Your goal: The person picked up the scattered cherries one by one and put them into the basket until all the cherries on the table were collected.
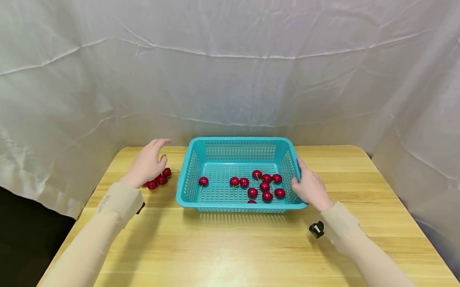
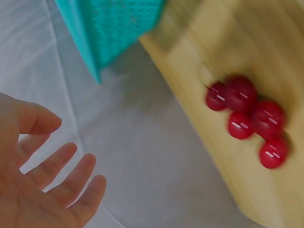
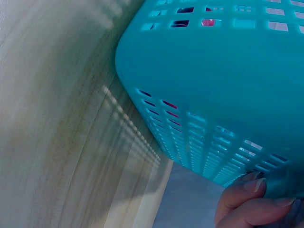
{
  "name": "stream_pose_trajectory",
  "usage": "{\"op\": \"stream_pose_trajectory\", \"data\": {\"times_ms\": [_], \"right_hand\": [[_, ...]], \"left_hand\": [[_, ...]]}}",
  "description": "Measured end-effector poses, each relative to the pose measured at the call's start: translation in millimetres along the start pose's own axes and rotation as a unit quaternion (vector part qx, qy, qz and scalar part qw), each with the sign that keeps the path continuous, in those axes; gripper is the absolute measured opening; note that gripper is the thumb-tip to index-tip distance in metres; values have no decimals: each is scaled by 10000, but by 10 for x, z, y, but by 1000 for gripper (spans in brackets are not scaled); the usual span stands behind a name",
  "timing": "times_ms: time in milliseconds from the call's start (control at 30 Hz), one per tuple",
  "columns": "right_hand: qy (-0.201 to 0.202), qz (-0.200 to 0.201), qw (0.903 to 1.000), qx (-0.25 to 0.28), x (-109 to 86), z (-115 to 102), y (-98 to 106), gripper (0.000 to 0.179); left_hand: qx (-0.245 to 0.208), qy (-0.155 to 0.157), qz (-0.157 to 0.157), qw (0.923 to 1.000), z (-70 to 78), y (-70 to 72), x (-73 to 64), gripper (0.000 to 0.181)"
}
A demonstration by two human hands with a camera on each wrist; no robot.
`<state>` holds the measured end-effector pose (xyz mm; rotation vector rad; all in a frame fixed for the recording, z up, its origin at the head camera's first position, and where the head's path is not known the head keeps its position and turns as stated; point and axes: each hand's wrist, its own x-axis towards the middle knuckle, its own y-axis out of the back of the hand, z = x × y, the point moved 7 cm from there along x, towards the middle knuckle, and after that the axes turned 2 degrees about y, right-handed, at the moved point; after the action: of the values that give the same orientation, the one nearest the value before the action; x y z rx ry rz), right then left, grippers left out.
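Observation:
A turquoise plastic basket (image 1: pixel 235 207) with slotted walls stands at the middle of the table, several dark red cherries (image 1: pixel 264 186) scattered on its floor, most towards the right. My right hand (image 1: pixel 310 187) grips the basket's right end, thumb over the rim and fingers (image 3: pixel 242 199) against the outer wall. Left of the basket, my left hand (image 1: pixel 147 162) hovers over a small cluster of cherries (image 1: pixel 161 179) on the table. In the left wrist view its fingers (image 2: pixel 71 185) are spread and loosely bent, holding nothing, apart from the clustered cherries (image 2: pixel 251 109).
The light wooden table (image 1: pixel 226 253) ends just behind the basket, where a pale cloth curtain (image 1: pixel 239 93) hangs. More cloth closes off both sides. A dark area (image 1: pixel 17 233) lies beyond the table's left edge.

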<state>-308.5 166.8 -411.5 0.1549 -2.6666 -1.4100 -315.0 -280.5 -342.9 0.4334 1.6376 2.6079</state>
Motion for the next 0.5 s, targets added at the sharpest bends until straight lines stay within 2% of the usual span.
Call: {"op": "stream_pose_trajectory", "data": {"times_ms": [200,500], "right_hand": [[-17,-12,10000,-19,11,5,-5,78],[-8,40,9999,-106,15,9,8,78]], "left_hand": [[201,285,-112,9993,-305,9,-188,51],[604,357,-429,9966,-628,-110,-409,53]]}}
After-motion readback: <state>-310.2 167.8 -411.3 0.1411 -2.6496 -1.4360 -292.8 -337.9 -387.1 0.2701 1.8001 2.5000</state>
